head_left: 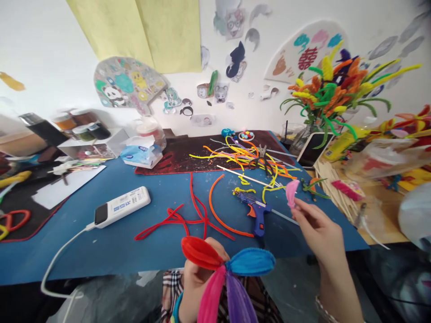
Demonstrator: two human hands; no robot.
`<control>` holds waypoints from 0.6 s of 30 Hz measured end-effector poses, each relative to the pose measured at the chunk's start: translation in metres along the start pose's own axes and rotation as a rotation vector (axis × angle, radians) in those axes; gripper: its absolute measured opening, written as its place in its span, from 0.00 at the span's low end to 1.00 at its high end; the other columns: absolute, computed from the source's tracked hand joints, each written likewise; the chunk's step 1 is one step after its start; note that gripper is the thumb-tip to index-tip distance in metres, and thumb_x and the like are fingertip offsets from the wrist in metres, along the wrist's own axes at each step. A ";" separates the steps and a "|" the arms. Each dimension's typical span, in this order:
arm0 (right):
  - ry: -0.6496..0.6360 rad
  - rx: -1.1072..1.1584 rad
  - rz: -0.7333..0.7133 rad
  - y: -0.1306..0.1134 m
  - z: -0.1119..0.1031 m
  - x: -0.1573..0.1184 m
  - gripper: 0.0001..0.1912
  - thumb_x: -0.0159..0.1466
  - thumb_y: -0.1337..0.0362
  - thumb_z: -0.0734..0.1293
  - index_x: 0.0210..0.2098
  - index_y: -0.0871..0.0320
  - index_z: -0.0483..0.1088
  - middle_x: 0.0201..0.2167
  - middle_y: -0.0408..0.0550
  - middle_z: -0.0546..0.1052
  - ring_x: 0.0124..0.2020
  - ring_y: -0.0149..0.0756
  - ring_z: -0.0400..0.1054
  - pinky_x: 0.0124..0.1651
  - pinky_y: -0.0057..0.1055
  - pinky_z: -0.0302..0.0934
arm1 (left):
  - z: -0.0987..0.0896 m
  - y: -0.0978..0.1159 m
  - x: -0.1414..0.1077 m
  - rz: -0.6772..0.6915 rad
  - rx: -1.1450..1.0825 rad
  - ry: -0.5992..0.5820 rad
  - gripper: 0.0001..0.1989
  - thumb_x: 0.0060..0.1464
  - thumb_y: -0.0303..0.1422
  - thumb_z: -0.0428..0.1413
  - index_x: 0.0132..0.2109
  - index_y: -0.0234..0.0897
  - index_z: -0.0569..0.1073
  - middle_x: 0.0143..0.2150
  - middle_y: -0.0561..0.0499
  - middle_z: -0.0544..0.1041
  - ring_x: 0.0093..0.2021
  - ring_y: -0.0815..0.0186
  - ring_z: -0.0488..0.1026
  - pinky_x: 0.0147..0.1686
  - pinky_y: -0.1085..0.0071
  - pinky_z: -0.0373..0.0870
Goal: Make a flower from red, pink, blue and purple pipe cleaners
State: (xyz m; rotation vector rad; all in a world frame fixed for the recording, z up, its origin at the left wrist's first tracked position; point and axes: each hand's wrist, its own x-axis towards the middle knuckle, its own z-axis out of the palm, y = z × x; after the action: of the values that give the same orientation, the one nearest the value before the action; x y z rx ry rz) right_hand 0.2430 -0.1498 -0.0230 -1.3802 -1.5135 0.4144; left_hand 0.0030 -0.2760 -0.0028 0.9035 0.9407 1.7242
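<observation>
Low in the middle, my left hand (198,269) is closed behind a pipe-cleaner flower (229,265) with red, blue, pink and purple petals, gripping it near its centre. Between the thumb and fingers of my right hand (319,226) is a small light-pink pipe-cleaner petal (291,193), raised above the table's right side. A blue hot glue gun (258,217) lies on the table between the two hands. Beyond my left hand, red pipe cleaners (182,220) are loosely tangled, and a curved orange pipe cleaner (215,211) lies beside them.
A white power bank (123,206) with a cable lies left. Pliers (263,157) rest on mixed pipe cleaners (235,154) at the back. A tissue pack (141,152), a phone (314,150) and a vase of pipe-cleaner flowers (332,89) stand farther off. Scissors (16,220) lie far left.
</observation>
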 end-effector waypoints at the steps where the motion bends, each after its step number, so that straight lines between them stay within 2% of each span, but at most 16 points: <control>1: -0.014 -0.174 -0.081 0.008 -0.003 0.008 0.16 0.62 0.58 0.64 0.46 0.57 0.73 0.33 0.49 0.74 0.33 0.38 0.69 0.42 0.38 0.64 | -0.001 0.001 0.000 0.003 -0.024 -0.019 0.11 0.46 0.40 0.63 0.28 0.37 0.73 0.25 0.51 0.70 0.30 0.64 0.69 0.30 0.69 0.69; 3: -0.066 -0.445 -0.204 0.014 -0.011 0.017 0.19 0.63 0.59 0.61 0.50 0.61 0.71 0.34 0.55 0.74 0.38 0.46 0.68 0.45 0.45 0.62 | -0.002 0.001 0.000 0.012 -0.060 -0.034 0.10 0.46 0.38 0.63 0.29 0.37 0.73 0.26 0.52 0.70 0.30 0.65 0.68 0.29 0.71 0.68; 5: -0.100 -0.537 -0.284 0.001 -0.018 0.014 0.21 0.62 0.57 0.61 0.51 0.63 0.69 0.42 0.61 0.73 0.45 0.52 0.66 0.48 0.49 0.60 | -0.001 0.001 0.001 0.003 -0.073 -0.015 0.08 0.46 0.35 0.63 0.29 0.36 0.73 0.27 0.52 0.70 0.28 0.67 0.67 0.27 0.73 0.67; 8: -0.085 -0.302 -0.309 -0.046 -0.024 -0.011 0.14 0.63 0.60 0.62 0.48 0.53 0.69 0.45 0.53 0.74 0.46 0.45 0.68 0.50 0.43 0.60 | 0.003 0.004 0.007 -0.069 -0.012 0.036 0.08 0.43 0.33 0.65 0.30 0.36 0.73 0.26 0.54 0.71 0.24 0.71 0.65 0.24 0.76 0.65; 10: -0.243 -0.106 -0.366 -0.083 -0.020 -0.032 0.11 0.63 0.65 0.63 0.45 0.49 0.69 0.42 0.49 0.75 0.44 0.41 0.69 0.47 0.37 0.63 | 0.008 0.007 0.013 -0.114 0.075 0.105 0.09 0.41 0.32 0.66 0.30 0.36 0.74 0.25 0.54 0.72 0.23 0.71 0.65 0.24 0.76 0.65; 13: -0.500 0.143 -0.405 -0.122 -0.003 -0.053 0.18 0.62 0.69 0.63 0.51 0.48 0.65 0.43 0.49 0.75 0.45 0.40 0.69 0.45 0.33 0.65 | 0.017 0.010 0.020 -0.147 0.067 0.148 0.09 0.42 0.34 0.65 0.30 0.36 0.73 0.26 0.54 0.72 0.25 0.71 0.65 0.26 0.76 0.66; 16: -0.503 0.254 -0.360 -0.135 0.018 -0.058 0.21 0.62 0.71 0.63 0.52 0.48 0.63 0.45 0.47 0.75 0.45 0.38 0.70 0.48 0.33 0.64 | 0.022 0.011 0.024 -0.166 -0.036 0.106 0.09 0.43 0.35 0.64 0.29 0.37 0.72 0.25 0.56 0.71 0.25 0.72 0.64 0.27 0.77 0.66; 18: -0.396 0.340 -0.287 -0.134 0.030 -0.060 0.21 0.60 0.72 0.64 0.51 0.47 0.64 0.42 0.45 0.75 0.42 0.37 0.71 0.46 0.31 0.65 | 0.022 0.013 0.024 -0.152 -0.042 0.106 0.09 0.43 0.34 0.64 0.28 0.37 0.72 0.24 0.57 0.70 0.24 0.73 0.63 0.27 0.78 0.66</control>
State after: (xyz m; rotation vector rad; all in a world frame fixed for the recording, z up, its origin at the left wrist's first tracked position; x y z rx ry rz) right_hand 0.1359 -0.2307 0.0436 -0.8303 -1.8286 0.7550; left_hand 0.0104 -0.2526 0.0217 0.7009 1.0127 1.6683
